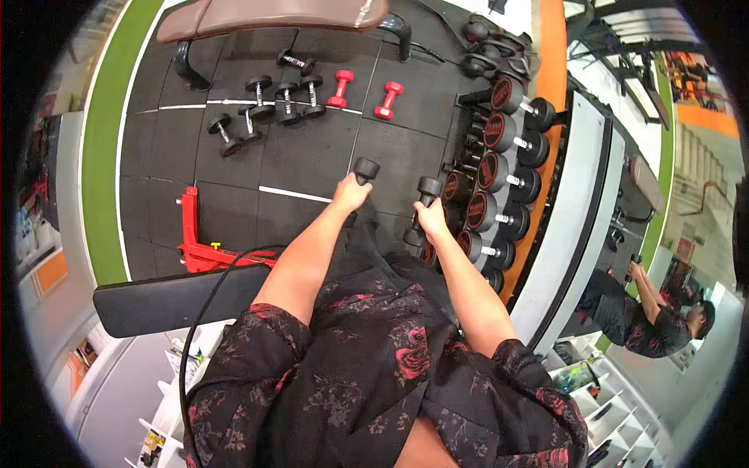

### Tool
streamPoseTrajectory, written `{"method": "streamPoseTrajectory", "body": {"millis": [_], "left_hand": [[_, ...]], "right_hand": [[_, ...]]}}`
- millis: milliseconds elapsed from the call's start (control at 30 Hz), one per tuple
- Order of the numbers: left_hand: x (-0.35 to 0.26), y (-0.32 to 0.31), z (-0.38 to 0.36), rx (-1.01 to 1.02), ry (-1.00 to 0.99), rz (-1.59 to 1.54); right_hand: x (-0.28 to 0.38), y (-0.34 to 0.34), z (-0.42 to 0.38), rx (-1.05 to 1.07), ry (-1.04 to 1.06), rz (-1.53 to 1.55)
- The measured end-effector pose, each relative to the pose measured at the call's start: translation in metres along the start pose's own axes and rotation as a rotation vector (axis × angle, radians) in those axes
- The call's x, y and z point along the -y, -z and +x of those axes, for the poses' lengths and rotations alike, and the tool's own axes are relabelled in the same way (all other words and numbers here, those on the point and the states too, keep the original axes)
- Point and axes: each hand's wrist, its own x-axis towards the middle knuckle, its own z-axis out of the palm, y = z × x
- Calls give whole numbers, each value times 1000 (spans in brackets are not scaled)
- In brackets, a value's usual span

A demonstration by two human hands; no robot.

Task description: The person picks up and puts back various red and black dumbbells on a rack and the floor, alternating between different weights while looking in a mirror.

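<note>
My left hand (353,193) is closed around the handle of a black dumbbell (367,168), held out in front of me. One end of it shows beyond the fist, and the rest is mostly covered. In my right hand (430,216) is a matching black dumbbell (429,186), gripped by the middle, with both ends in sight. The two weights are apart, above the dark floor. Ahead on the mats lie a red dumbbell (340,89) and a second red dumbbell (388,101). Several black dumbbells with metal handles (287,104) lie left of them.
A rack of large round dumbbells (492,171) stands close on my right, with a mirror (624,234) beyond it. A brown padded bench (273,19) is ahead. At my left are a black bench pad (175,303), a red metal frame (192,222) and a dark cable (204,312).
</note>
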Motion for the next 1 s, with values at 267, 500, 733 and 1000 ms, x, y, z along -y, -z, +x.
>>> {"method": "streamPoseTrajectory", "body": {"millis": [267, 500, 733, 1000], "left_hand": [[69, 61, 41, -184, 226, -195], [74, 78, 60, -258, 297, -269], [86, 57, 132, -271, 406, -372], [138, -5, 275, -306, 423, -418]], "right_hand": [[45, -54, 55, 73, 0, -210], [63, -91, 101, 119, 9, -279], [82, -141, 183, 199, 5, -416], [69, -208, 326, 175, 63, -477]]}}
